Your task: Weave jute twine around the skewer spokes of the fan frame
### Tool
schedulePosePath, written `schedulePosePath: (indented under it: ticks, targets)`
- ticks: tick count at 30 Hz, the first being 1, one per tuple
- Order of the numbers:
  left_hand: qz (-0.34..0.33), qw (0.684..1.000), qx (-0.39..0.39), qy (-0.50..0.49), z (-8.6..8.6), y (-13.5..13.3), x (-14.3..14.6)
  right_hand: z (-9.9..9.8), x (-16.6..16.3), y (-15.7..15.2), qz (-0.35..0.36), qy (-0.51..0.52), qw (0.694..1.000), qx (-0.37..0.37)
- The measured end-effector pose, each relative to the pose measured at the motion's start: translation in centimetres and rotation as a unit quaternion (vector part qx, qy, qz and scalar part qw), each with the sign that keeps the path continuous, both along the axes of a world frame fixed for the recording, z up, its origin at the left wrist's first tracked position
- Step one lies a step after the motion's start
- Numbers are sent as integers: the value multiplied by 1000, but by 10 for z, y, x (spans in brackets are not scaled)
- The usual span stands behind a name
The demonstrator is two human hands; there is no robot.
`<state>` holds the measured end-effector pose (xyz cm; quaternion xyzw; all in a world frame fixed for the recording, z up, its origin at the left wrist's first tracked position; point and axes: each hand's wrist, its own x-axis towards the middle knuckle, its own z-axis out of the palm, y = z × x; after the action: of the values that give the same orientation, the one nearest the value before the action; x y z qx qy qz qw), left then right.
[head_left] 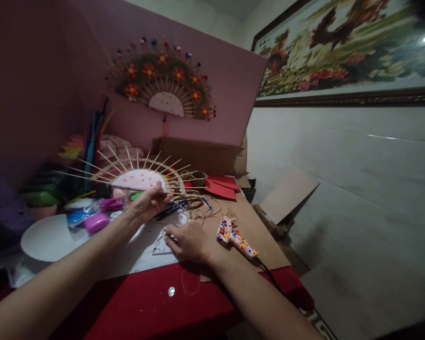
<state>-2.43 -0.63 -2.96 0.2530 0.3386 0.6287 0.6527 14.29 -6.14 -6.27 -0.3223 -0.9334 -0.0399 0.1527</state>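
Observation:
My left hand (149, 204) grips a half-round craft fan (136, 179) by its lower right edge, thumb on the front. The fan has a white centre with pink dots, thin wooden sticks spreading outward and a band of twine across them. My right hand (188, 240) rests low over the white paper (134, 255), its fingers pinched together. Whatever lies between those fingertips is too small to make out. Loose twine (212, 210) curls just behind it, beside blue-handled scissors (207, 204). To its right lies a flower-patterned glue gun (235, 236).
A finished fan with felt flowers (163, 71) hangs on a pink board (230, 85). Red paper (221, 186) lies on the cardboard (258, 236). At left are a white plate (38, 241) and purple clay packs (96, 222). A shiny disc (171, 291) sits on the red cloth (145, 302).

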Motion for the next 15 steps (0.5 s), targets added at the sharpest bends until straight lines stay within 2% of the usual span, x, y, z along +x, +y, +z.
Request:
schedulePosePath:
  ticks: [5,10,13,15]
  targets:
    - [-7,999,-4,-38,11,23,19,-3,0,1,1,13,1000,-7]
    - [-5,1000,-2,-21,6,51,33,-6,0,3,14,38,999,-15]
    - [-14,999,-19,36,1,61,36,-7,-1,4,39,46,998,-10]
    - [-43,995,-34,86,0,61,34,-8,-1,4,53,50,997,-4]
